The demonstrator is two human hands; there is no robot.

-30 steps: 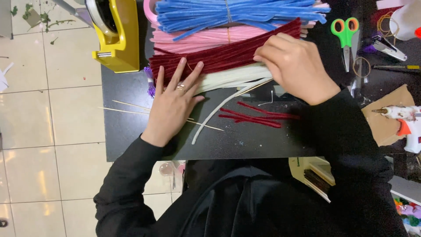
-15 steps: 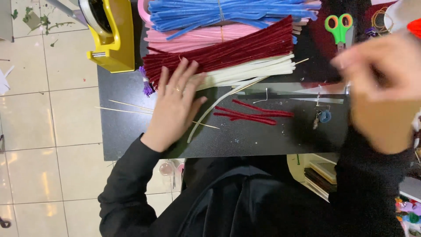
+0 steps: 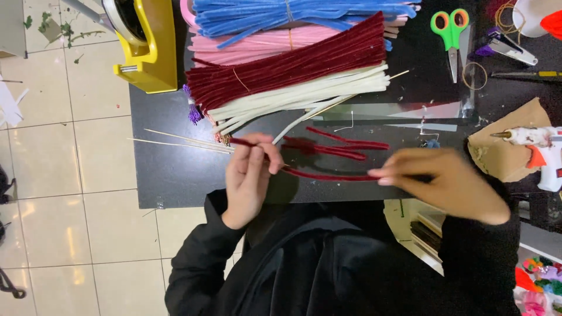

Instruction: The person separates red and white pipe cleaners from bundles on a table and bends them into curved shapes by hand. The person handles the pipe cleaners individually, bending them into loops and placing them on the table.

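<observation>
Both hands were moved since the earlier frames: the left hand (image 3: 249,175) was lifted off the dark red bundle (image 3: 290,67) and the right hand (image 3: 448,184) was brought back in from the side. On the black desk (image 3: 170,169), below the blue bundle (image 3: 293,14), pink bundle (image 3: 257,44) and cream bundle (image 3: 298,96), a single dark red pipe cleaner (image 3: 328,174) was held stretched between them. One end was pinched by the left fingers, the other by the right fingertips, blurred. Loose red pieces (image 3: 345,146) were left just behind it. The step was judged as straightening or measuring one stem; a firm two-ended grip would be needed next.
</observation>
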